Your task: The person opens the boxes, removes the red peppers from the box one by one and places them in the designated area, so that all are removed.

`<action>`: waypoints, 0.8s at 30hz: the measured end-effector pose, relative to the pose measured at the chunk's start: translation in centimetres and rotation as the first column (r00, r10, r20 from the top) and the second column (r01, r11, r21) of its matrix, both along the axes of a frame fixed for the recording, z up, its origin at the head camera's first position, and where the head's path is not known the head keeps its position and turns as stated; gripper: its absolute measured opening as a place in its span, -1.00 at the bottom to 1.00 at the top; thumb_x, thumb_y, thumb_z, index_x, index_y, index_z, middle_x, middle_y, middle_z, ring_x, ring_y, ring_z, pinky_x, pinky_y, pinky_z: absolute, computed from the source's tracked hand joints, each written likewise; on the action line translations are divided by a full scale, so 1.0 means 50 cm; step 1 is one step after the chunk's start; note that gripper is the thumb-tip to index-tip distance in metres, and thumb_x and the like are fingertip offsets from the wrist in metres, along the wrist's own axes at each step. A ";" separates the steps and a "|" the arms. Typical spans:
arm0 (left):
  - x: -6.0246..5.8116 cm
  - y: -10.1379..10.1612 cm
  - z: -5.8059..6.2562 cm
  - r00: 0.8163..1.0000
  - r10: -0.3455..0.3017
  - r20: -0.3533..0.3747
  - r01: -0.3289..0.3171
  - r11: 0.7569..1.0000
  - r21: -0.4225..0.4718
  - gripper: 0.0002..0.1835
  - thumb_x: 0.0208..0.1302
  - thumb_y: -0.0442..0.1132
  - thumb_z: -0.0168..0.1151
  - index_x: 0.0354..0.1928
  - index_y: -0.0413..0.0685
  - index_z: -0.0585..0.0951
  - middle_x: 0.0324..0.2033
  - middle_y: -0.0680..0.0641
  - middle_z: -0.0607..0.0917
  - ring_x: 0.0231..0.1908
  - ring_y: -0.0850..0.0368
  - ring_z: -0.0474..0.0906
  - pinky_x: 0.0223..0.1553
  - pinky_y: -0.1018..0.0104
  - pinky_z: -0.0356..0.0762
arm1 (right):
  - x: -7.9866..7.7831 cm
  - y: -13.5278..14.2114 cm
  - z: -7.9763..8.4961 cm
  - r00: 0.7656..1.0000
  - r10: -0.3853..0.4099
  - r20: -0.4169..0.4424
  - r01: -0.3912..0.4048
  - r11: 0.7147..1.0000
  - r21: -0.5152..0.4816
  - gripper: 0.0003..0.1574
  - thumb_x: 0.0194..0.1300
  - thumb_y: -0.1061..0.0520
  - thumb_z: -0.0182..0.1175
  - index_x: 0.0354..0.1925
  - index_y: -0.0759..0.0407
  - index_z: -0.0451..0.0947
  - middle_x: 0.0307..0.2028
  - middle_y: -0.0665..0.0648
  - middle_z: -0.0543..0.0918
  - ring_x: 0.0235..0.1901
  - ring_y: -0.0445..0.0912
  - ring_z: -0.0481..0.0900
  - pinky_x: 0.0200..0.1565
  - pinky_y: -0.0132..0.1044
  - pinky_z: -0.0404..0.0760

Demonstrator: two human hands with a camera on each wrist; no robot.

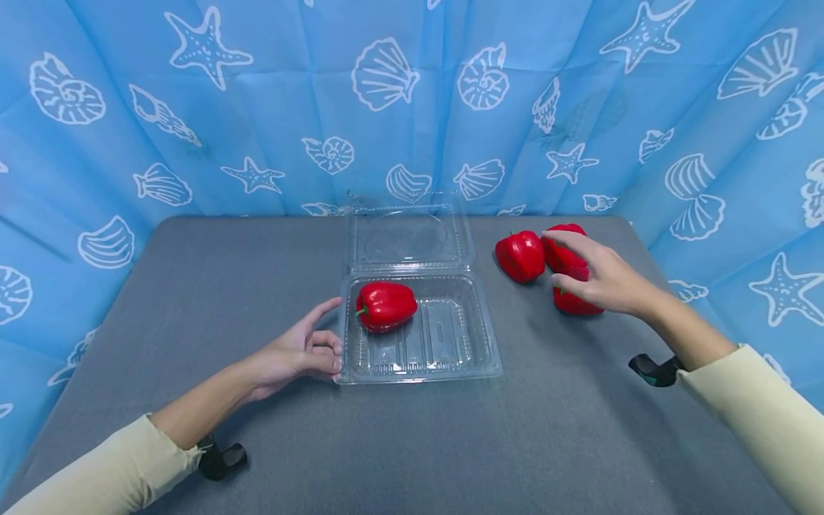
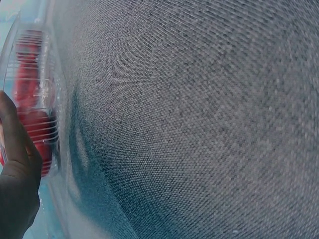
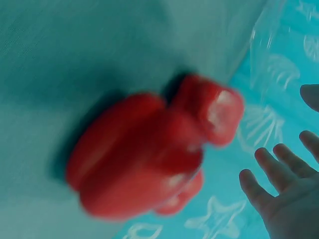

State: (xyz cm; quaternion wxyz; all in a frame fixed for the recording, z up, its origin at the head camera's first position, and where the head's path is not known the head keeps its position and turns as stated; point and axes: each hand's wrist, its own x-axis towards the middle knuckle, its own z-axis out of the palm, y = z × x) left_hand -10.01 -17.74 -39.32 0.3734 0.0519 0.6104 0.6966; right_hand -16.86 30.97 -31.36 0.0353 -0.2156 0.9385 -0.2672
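Note:
A clear plastic clamshell container (image 1: 418, 377) lies open in the head view, its lid (image 1: 412, 243) folded back. One red bell pepper (image 1: 388, 306) rests on its side at the left of the tray. My left hand (image 1: 299, 357) grips the tray's left rim near the front corner, index finger stretched along the edge. To the right, my right hand (image 1: 599, 275) hovers with spread fingers over a cluster of red bell peppers: a left one (image 1: 520, 256), a back one (image 1: 555, 256) and a front one (image 1: 575, 303) partly covered by the hand. The right wrist view shows that hand holding nothing.
Grey cloth covers the table (image 1: 244, 286) beneath everything. Behind it and at both sides hangs a blue curtain (image 1: 270, 107) with white shells and starfish. The container's lid reaches the table's back edge. A black strap (image 1: 222, 458) sits on the left wrist, another (image 1: 655, 370) on the right.

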 end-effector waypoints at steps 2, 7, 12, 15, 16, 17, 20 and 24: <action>0.000 -0.001 -0.001 1.000 -0.002 -0.002 0.002 1.000 0.000 0.09 0.22 -0.45 0.29 0.57 0.28 -0.19 -0.17 -0.09 0.56 -0.23 0.09 0.64 -0.02 0.13 0.61 | -0.003 -0.024 -0.004 0.999 0.039 -0.009 -0.039 0.999 -0.004 0.01 0.07 0.25 0.44 0.44 0.18 0.24 0.32 0.30 0.36 0.24 0.23 0.33 0.00 0.32 0.54; 0.001 -0.002 -0.001 1.000 -0.004 -0.008 0.004 1.000 0.001 0.09 0.22 -0.45 0.28 0.57 0.28 -0.19 -0.17 -0.09 0.56 -0.23 0.09 0.64 -0.01 0.13 0.61 | -0.011 -0.083 -0.012 0.990 0.140 0.017 -0.139 0.990 -0.012 0.03 0.06 0.21 0.47 0.45 0.16 0.24 0.34 0.22 0.36 0.28 0.16 0.32 -0.02 0.17 0.62; 0.002 -0.001 0.001 1.000 -0.001 -0.005 0.001 1.000 -0.001 0.11 0.21 -0.45 0.29 0.57 0.28 -0.20 -0.17 -0.09 0.56 -0.22 0.09 0.64 -0.02 0.13 0.61 | -0.020 -0.136 -0.016 0.975 0.218 0.033 -0.217 0.976 -0.028 0.10 0.05 0.16 0.50 0.48 0.11 0.21 0.40 0.16 0.33 0.36 0.10 0.28 0.15 0.18 0.51; 0.003 0.000 0.001 1.000 0.000 -0.001 0.000 1.000 0.000 0.11 0.21 -0.45 0.28 0.57 0.28 -0.20 -0.16 -0.09 0.56 -0.22 0.09 0.64 -0.02 0.14 0.61 | -0.023 -0.164 -0.021 0.966 0.251 0.068 -0.249 0.968 -0.034 0.15 0.01 0.13 0.53 0.49 0.09 0.18 0.42 0.15 0.31 0.39 0.10 0.26 0.20 0.18 0.46; 0.003 0.000 0.001 1.000 -0.001 -0.002 0.001 1.000 0.000 0.10 0.21 -0.45 0.28 0.57 0.28 -0.20 -0.16 -0.09 0.56 -0.22 0.09 0.64 -0.01 0.14 0.61 | -0.023 -0.172 -0.022 0.962 0.260 0.080 -0.258 0.965 -0.036 0.17 0.00 0.10 0.54 0.49 0.09 0.18 0.43 0.15 0.30 0.40 0.09 0.25 0.22 0.17 0.45; 0.003 0.000 0.001 1.000 -0.002 -0.002 0.002 1.000 0.000 0.10 0.21 -0.45 0.28 0.57 0.28 -0.20 -0.16 -0.10 0.56 -0.22 0.09 0.64 -0.01 0.13 0.61 | -0.023 -0.179 -0.023 0.958 0.271 0.098 -0.269 0.962 -0.038 0.18 0.00 0.08 0.55 0.50 0.09 0.17 0.44 0.16 0.29 0.41 0.10 0.24 0.22 0.17 0.45; 0.002 0.001 0.001 1.000 -0.002 -0.007 0.002 1.000 0.001 0.10 0.21 -0.45 0.28 0.57 0.28 -0.20 -0.17 -0.10 0.56 -0.22 0.09 0.64 -0.02 0.13 0.61 | -0.022 -0.199 -0.024 0.945 0.300 0.132 -0.299 0.954 -0.030 0.23 -0.04 -0.02 0.57 0.51 0.08 0.17 0.45 0.14 0.27 0.42 0.08 0.23 0.20 0.17 0.46; 0.001 0.003 0.000 1.000 0.000 -0.005 0.000 1.000 0.004 0.11 0.21 -0.47 0.28 0.57 0.29 -0.20 -0.17 -0.09 0.56 -0.22 0.09 0.64 -0.02 0.14 0.61 | -0.021 -0.220 -0.024 0.926 0.337 0.168 -0.335 0.941 -0.038 0.23 -0.04 -0.08 0.56 0.50 0.02 0.19 0.45 0.09 0.29 0.41 0.04 0.26 0.20 0.15 0.47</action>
